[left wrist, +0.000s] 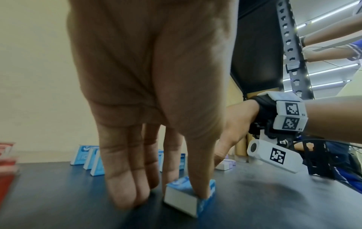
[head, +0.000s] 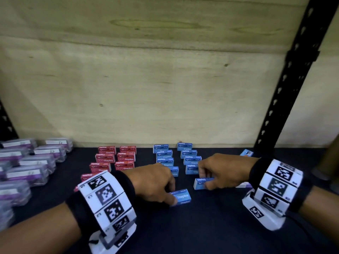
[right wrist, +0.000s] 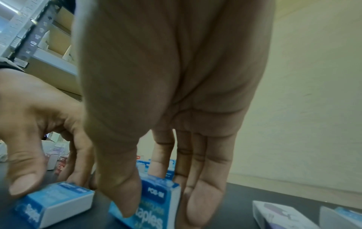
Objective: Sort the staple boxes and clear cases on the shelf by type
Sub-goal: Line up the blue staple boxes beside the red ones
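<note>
My left hand [head: 172, 195] pinches one blue staple box [head: 184, 196] by its left end on the dark shelf; in the left wrist view the thumb and a finger of that hand [left wrist: 186, 189] clamp the box [left wrist: 180, 199]. My right hand [head: 204, 181] grips a second blue staple box [head: 199, 184] just behind and to the right. In the right wrist view its thumb lies across this box [right wrist: 154, 193], with the left hand's box [right wrist: 56, 203] beside it. Two rows of blue boxes [head: 190, 154] stand behind the hands, red boxes [head: 113, 158] to their left, and clear cases [head: 27, 162] at far left.
A wooden panel [head: 165, 88] closes the back of the shelf. A black perforated upright [head: 286, 85] rises at the right. One stray blue box [head: 246, 153] lies behind my right wrist, and a clear purple-labelled case [right wrist: 280, 215] lies under it. The near shelf surface [head: 201, 226] is bare dark mat.
</note>
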The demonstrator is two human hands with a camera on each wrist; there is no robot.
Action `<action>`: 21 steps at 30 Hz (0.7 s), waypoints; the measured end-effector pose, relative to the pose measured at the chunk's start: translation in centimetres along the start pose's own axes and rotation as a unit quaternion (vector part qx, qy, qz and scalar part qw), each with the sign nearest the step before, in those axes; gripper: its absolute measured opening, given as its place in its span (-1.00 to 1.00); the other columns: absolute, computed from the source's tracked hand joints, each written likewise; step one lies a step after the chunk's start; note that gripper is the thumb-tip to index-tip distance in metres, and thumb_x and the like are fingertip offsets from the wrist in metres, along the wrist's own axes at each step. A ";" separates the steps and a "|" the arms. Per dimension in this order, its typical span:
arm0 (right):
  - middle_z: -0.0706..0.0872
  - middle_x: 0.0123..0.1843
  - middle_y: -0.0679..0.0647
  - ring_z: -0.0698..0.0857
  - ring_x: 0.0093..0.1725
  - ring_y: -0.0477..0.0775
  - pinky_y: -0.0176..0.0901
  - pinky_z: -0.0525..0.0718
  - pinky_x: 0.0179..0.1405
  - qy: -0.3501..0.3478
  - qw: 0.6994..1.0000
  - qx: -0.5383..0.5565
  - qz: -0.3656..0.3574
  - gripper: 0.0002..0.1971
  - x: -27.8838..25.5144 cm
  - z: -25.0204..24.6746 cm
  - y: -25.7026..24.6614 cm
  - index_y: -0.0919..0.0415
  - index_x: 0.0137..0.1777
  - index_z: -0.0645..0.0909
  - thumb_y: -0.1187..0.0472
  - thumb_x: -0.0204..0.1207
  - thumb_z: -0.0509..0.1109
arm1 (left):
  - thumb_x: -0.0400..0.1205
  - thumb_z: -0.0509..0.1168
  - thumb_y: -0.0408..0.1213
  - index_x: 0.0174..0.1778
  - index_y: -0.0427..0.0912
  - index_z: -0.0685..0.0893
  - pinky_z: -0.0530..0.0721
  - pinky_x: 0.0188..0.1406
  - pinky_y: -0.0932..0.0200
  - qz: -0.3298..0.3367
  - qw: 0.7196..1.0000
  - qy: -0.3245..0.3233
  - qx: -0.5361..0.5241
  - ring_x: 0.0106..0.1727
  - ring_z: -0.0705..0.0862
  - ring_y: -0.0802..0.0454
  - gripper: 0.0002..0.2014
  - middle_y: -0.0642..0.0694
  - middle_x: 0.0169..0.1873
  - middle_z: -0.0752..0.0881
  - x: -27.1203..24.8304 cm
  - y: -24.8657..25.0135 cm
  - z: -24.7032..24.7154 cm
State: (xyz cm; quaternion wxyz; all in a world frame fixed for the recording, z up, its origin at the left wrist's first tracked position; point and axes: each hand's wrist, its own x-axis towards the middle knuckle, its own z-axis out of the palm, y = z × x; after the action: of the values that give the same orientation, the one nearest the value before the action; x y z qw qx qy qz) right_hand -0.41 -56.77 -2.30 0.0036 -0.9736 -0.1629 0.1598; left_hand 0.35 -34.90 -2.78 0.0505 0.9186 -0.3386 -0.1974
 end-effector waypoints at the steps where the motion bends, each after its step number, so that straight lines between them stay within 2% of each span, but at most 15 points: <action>1: 0.63 -0.09 -0.18 0.64 -0.08 -0.07 -0.19 0.61 -0.06 0.004 1.000 -0.001 -0.001 -0.81 0.1 0.0 0.1 -0.13 -0.01 0.51 -0.04 0.51 0.48 | 0.56 0.40 0.13 0.14 -0.02 0.75 0.67 -0.04 0.22 0.000 1.000 0.004 -0.001 -0.15 0.66 0.14 -0.64 0.20 -0.25 0.64 0.1 0.1 0.1; 2: 0.64 -0.08 -0.18 0.64 -0.07 -0.07 -0.18 0.62 -0.06 0.006 1.000 0.000 -0.001 -0.82 0.1 0.1 0.1 -0.13 -0.01 0.52 -0.04 0.51 0.47 | 0.56 0.42 0.10 0.14 -0.03 0.74 0.64 -0.09 0.23 -0.004 1.000 0.006 0.001 -0.18 0.64 0.13 -0.65 0.20 -0.31 0.60 0.1 0.2 0.0; 4: 0.66 -0.08 -0.17 0.66 -0.07 -0.08 -0.20 0.63 -0.07 0.011 1.000 0.007 -0.002 -0.84 0.1 0.1 0.2 -0.12 0.01 0.55 -0.02 0.52 0.47 | 0.56 0.44 0.05 0.16 -0.04 0.68 0.62 -0.10 0.22 -0.012 1.000 0.009 0.008 -0.17 0.62 0.12 -0.67 0.19 -0.30 0.57 0.2 0.3 -0.1; 7: 0.67 -0.08 -0.18 0.65 -0.11 -0.13 -0.28 0.58 -0.14 0.021 1.000 0.015 -0.006 -0.85 0.2 0.2 0.4 -0.09 0.07 0.60 0.01 0.55 0.46 | 0.56 0.47 -0.07 0.12 0.02 0.62 0.61 -0.07 0.18 -0.021 0.999 0.035 0.009 -0.08 0.64 0.08 -0.73 0.12 -0.09 0.66 0.4 -0.2 -0.3; 9: 0.65 -0.10 -0.19 0.63 -0.15 -0.15 -0.31 0.56 -0.15 0.031 0.999 0.017 -0.009 -0.84 0.4 0.3 0.3 -0.07 0.09 0.61 0.01 0.56 0.46 | 0.56 0.48 -0.09 0.12 0.02 0.62 0.63 -0.04 0.16 -0.033 0.998 0.052 0.012 -0.04 0.66 0.06 -0.74 0.08 -0.04 0.68 0.5 -0.6 -0.4; 14: 0.70 -0.09 -0.17 0.63 -0.18 -0.17 -0.26 0.61 -0.10 0.054 0.998 0.022 -0.018 -0.87 1.0 0.5 0.1 -0.11 -0.01 0.58 -0.01 0.55 0.48 | 0.59 0.44 -0.09 0.08 -0.07 0.63 0.58 -0.11 0.13 -0.047 0.994 0.078 0.057 -0.08 0.61 -0.01 -0.77 0.01 -0.07 0.65 0.6 -1.1 -0.6; 17: 0.72 -0.06 -0.16 0.64 -0.17 -0.16 -0.23 0.64 -0.07 0.062 0.998 0.023 -0.020 -0.86 1.0 0.6 0.2 -0.09 0.04 0.61 -0.02 0.55 0.48 | 0.61 0.41 -0.08 0.09 -0.05 0.59 0.48 -0.15 0.14 -0.050 0.992 0.079 0.081 -0.11 0.51 0.01 -0.78 0.03 -0.11 0.55 0.6 -0.9 -0.7; 21: 0.72 -0.05 -0.16 0.64 -0.16 -0.16 -0.23 0.65 -0.06 0.069 0.997 0.021 -0.022 -0.85 1.2 0.9 0.1 -0.09 0.04 0.61 -0.02 0.55 0.48 | 0.64 0.38 -0.09 0.14 -0.04 0.59 0.46 -0.15 0.14 -0.057 0.991 0.070 0.094 -0.10 0.48 0.02 -0.78 -0.01 -0.08 0.52 0.6 -0.3 -0.8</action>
State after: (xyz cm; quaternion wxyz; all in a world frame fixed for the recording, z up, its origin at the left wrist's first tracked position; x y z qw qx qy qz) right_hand 0.40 -56.58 -3.50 0.0386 -0.9782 -0.1804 0.0951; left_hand 1.26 -35.14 -2.34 -0.0239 0.9487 -0.2981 -0.1027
